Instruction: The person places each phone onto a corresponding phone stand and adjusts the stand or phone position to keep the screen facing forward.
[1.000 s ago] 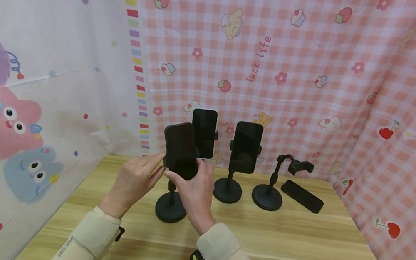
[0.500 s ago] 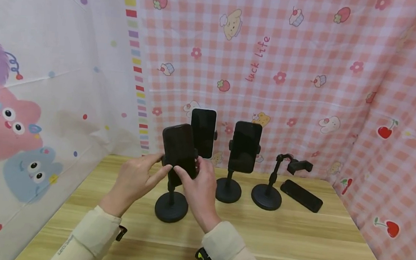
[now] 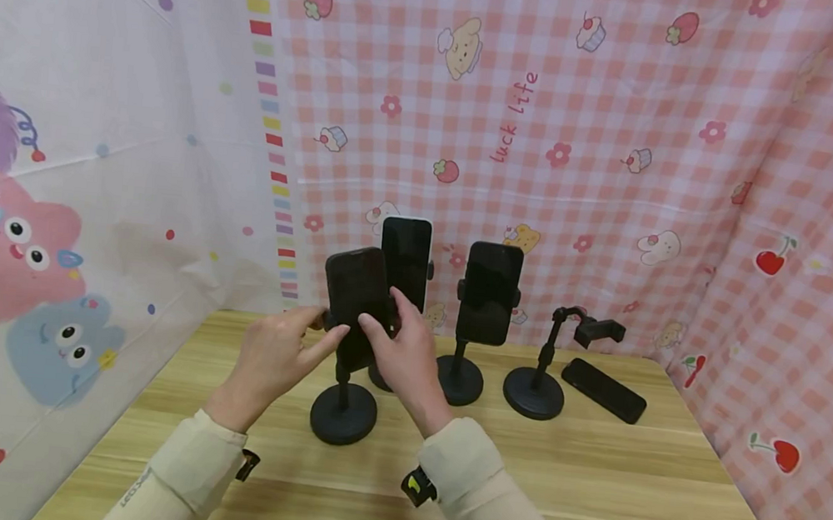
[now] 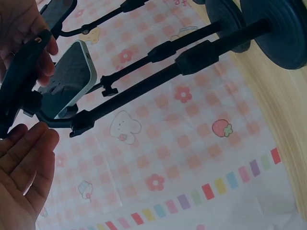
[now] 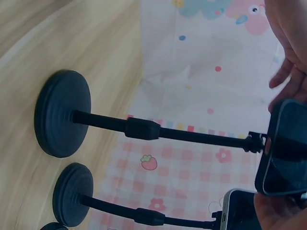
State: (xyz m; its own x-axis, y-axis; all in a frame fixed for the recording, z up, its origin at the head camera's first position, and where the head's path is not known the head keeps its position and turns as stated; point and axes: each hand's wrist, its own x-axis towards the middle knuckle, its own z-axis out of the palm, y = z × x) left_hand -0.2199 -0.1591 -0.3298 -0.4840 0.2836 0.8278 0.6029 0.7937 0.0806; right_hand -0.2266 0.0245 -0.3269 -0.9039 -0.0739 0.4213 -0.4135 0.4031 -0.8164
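A dark smartphone [image 3: 356, 283] sits upright, slightly tilted, in the clamp of the front black phone stand [image 3: 343, 414]. My right hand [image 3: 411, 356] grips its right side, thumb across the screen and fingers behind; the left wrist view shows those fingers wrapping round the edge. My left hand [image 3: 267, 363] is at the opposite side, fingers extended, with fingertips at the clamp and the thumb beside the phone's lower edge. In the left wrist view the left fingers [image 4: 29, 158] lie nearly straight beneath the phone [image 4: 19, 81]. The clamp is mostly hidden behind the phone.
Behind stand a white-edged phone [image 3: 405, 259] and another dark phone [image 3: 490, 294], each on its own stand. To the right are a stand with a bare clamp [image 3: 600, 334] and a phone lying flat [image 3: 604, 390]. Patterned cloth [image 3: 590, 101] walls the wooden table [image 3: 590, 494].
My right hand has moved up the phone's right side, its thumb shifting higher onto the screen. The left fingers have loosened from the phone's lower edge; the phone stays in place.
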